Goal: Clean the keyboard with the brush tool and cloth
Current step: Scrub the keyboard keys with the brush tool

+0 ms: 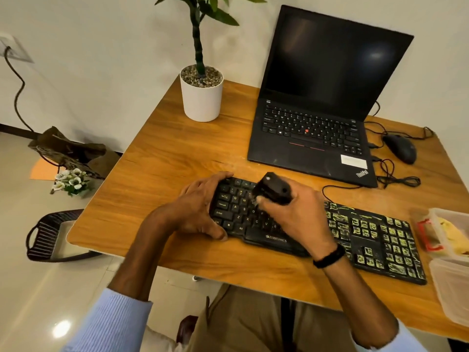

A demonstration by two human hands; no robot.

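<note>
A black keyboard lies across the wooden desk in front of me. Its right half is smeared with yellowish dirt on and between the keys, while the left keys look dark and clean. My left hand grips the keyboard's left end, thumb at the front edge and fingers over the top corner. My right hand holds a black brush tool over the upper middle keys, its tip down near the key rows. The bristles are blurred. No cloth is in view.
An open black laptop stands behind the keyboard, with a black mouse and loose cables to its right. A potted plant sits at the desk's back left. Clear plastic containers stand at the right edge.
</note>
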